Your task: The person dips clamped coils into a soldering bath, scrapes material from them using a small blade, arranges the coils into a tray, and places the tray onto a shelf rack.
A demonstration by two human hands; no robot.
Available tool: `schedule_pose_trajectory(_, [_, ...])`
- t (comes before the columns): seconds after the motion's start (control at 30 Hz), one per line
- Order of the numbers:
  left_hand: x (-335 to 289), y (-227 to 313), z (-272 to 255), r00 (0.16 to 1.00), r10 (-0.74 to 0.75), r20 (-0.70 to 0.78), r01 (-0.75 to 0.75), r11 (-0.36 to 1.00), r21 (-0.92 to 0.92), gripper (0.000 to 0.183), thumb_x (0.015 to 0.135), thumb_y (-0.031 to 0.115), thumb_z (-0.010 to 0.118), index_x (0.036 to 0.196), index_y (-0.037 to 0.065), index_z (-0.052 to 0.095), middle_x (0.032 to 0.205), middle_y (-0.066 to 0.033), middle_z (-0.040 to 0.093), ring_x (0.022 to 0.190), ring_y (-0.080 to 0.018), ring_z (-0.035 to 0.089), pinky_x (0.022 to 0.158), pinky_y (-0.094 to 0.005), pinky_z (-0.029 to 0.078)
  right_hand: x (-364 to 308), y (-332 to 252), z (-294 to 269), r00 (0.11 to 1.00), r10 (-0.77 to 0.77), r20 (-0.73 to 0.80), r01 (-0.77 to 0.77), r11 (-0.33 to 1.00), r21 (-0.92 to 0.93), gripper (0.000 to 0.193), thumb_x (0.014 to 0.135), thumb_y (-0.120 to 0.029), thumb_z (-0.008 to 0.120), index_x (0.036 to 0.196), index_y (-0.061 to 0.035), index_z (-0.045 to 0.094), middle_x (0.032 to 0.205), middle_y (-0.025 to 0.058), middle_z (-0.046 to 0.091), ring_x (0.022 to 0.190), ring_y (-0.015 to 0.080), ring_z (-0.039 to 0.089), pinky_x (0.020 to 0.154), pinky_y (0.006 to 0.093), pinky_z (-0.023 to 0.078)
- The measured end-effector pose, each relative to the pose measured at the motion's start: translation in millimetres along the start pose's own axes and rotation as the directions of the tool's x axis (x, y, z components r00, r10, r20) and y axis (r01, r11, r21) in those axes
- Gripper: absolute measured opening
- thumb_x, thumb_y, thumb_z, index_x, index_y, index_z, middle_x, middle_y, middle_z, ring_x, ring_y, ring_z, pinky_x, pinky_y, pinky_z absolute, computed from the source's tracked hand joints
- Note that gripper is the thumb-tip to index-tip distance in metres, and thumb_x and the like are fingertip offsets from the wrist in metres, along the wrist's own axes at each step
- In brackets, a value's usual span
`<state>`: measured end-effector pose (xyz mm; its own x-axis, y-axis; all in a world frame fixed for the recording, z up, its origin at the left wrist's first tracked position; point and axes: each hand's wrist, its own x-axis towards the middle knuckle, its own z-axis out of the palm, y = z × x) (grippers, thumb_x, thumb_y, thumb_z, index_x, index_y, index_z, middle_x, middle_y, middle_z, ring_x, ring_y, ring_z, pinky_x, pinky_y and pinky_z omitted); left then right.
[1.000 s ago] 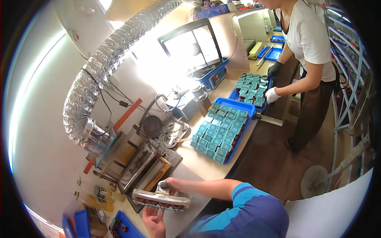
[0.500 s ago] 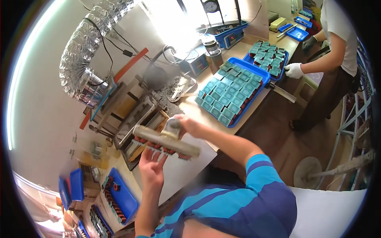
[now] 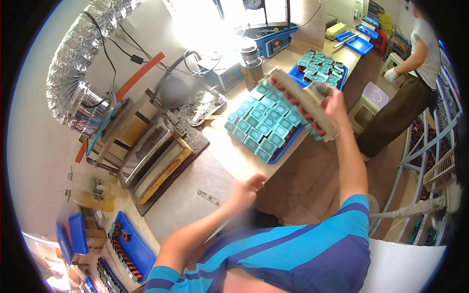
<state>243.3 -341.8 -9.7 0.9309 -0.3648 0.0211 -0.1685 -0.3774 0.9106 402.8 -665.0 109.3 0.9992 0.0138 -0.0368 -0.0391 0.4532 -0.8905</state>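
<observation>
Right hand: fingers clasp grey-knobbed handle of long, pale, stained metal bar; red coils line bar, left of fingers. Left hand: fingers loosely curled.

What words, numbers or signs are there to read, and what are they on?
No words or numbers here are clear enough to read.
Red display on the blue machine: glowing, too small to read.
Green squares: faint marks, too blurred to read.
Purple stool: a smiley face, no readable words.
</observation>
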Motion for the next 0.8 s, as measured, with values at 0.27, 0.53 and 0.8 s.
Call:
schedule_pose_trajectory(0.27, [4,-16,5,0.949,0.304,0.086,-0.315,0.929,0.194,0.020,0.076,0.000,0.063,0.095,0.004,0.066,0.091,-0.0134,0.064,0.082,-0.0351,0.066,0.071,-0.0411,0.054,135,-21,-78,0.991,-0.058,0.119,0.064,0.997,-0.044,0.034,0.099,-0.024,0.041,0.106,-0.0048,0.068,0.100,0.0111,0.073,0.086,0.0216,0.070,0.079,0.0340,0.058])
schedule_pose_trajectory(0.53, [7,-12,5,0.949,0.305,0.083,-0.316,0.927,0.200,0.025,0.073,-0.006,0.056,0.094,0.004,0.065,0.091,-0.0138,0.064,0.083,-0.0361,0.066,0.069,-0.0422,0.053,203,-5,-100,0.983,0.056,0.177,-0.022,0.981,-0.190,0.045,0.096,-0.035,0.033,0.103,-0.0107,0.070,0.087,0.0063,0.074,0.067,0.0203,0.068,0.060,0.0342,0.056])
schedule_pose_trajectory(0.8, [8,-9,3,0.957,0.279,0.078,-0.288,0.941,0.175,0.030,0.071,-0.010,0.052,0.095,0.004,0.065,0.091,-0.0139,0.064,0.083,-0.0368,0.065,0.069,-0.0432,0.053,177,2,-60,0.999,0.021,-0.035,-0.028,0.978,-0.209,0.040,0.097,-0.035,0.033,0.096,-0.0152,0.068,0.080,0.0027,0.071,0.056,0.0157,0.059,0.050,0.0288,0.046])
